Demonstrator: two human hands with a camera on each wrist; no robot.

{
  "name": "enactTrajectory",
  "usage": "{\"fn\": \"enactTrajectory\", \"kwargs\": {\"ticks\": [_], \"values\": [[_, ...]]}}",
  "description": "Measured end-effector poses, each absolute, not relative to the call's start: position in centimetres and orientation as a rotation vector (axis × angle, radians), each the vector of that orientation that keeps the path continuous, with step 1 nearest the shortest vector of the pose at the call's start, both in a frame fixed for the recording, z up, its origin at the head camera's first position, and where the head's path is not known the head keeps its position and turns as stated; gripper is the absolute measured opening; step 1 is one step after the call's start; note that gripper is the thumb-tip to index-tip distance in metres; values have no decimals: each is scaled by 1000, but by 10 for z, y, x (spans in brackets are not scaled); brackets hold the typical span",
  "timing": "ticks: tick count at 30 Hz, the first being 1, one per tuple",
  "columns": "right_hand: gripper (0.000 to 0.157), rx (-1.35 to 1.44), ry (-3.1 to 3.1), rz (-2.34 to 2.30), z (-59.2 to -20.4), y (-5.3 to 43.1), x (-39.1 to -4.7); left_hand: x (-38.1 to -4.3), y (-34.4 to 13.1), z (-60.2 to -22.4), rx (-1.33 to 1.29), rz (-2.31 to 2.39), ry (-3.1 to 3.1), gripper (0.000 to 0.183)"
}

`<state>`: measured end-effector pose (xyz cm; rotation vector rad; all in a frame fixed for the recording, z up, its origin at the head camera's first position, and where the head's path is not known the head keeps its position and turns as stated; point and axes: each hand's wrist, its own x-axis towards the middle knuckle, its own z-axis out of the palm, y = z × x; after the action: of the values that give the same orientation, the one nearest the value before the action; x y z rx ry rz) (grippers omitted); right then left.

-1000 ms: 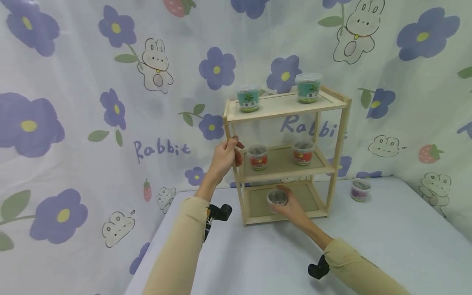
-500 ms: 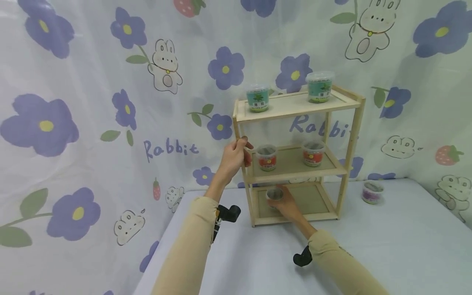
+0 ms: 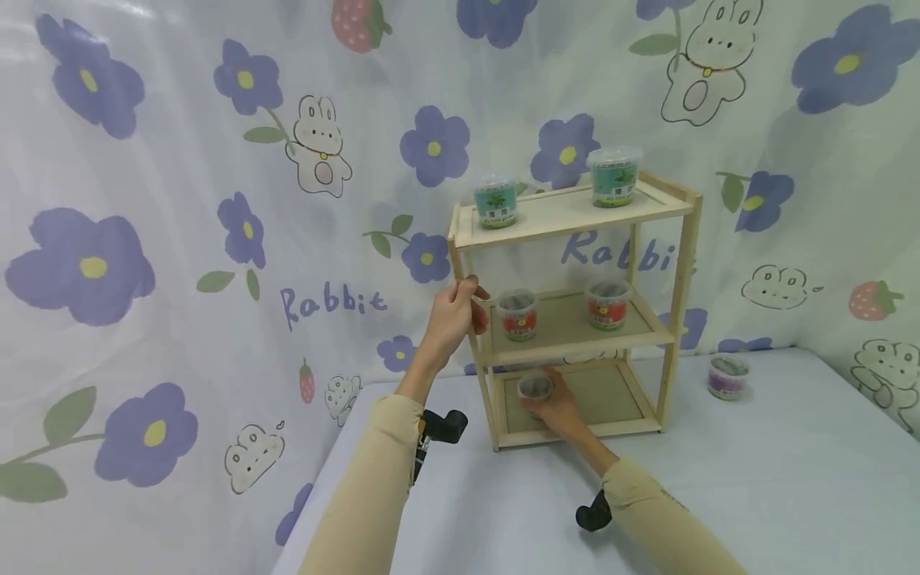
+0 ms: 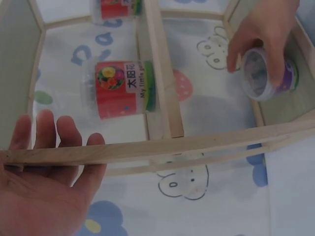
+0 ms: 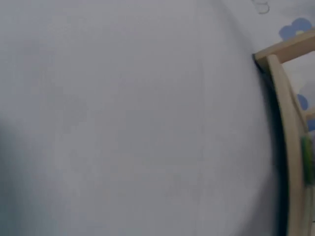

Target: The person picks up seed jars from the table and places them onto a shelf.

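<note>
A small wooden three-tier shelf (image 3: 575, 351) stands on the white-covered table. My left hand (image 3: 453, 319) grips its front left post (image 4: 211, 143), fingers passing behind the wood in the left wrist view. On the bottom tier, toward the left, my right hand (image 3: 564, 407) holds a clear plastic cup (image 3: 534, 386) with its thumb and fingers around the side. That cup shows a purple label and green base in the left wrist view. Only the shelf's lower edge and a sliver of green (image 5: 307, 160) appear in the right wrist view; the hand is outside it.
Two red-labelled cups, left (image 3: 519, 318) and right (image 3: 608, 307), sit on the middle tier. Two green-labelled cups, left (image 3: 496, 203) and right (image 3: 614, 179), stand on top. Another purple-labelled cup (image 3: 727, 378) rests on the table, right of the shelf. A patterned curtain (image 3: 216, 200) hangs behind.
My right hand has shifted the purple-labelled cup leftward on the bottom tier, mostly in the first half second. My left hand keeps its hold on the post. The head view has turned slightly.
</note>
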<state>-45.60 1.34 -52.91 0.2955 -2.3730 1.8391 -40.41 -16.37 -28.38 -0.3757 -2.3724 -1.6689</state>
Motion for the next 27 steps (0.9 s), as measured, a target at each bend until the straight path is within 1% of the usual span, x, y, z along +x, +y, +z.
{"fn": "enactTrajectory", "kwargs": {"ticks": [4, 9, 11, 15, 19, 23, 27], "values": [[92, 363, -2315, 1892, -517, 48, -444, -405, -161, -289, -382, -1698, -2364, 50], [84, 490, -2305, 1851, -494, 95, -414, -407, -164, -288, -375, -1704, -2343, 51], [80, 535, -2312, 1829, -493, 112, -398, -409, -165, -288, -377, -1705, -2349, 51], [79, 579, -2358, 1807, -502, 142, -365, -409, -169, -288, -370, -1724, -2348, 51], [78, 503, -2372, 1804, -515, 172, -338, -409, -171, -287, -354, -1722, -2344, 48], [76, 351, -2376, 1762, -526, 204, -322, -408, -170, -286, -347, -1718, -2354, 48], [84, 193, -2409, 1714, -533, 234, -319, -408, -166, -285, -359, -1731, -2358, 49]]}}
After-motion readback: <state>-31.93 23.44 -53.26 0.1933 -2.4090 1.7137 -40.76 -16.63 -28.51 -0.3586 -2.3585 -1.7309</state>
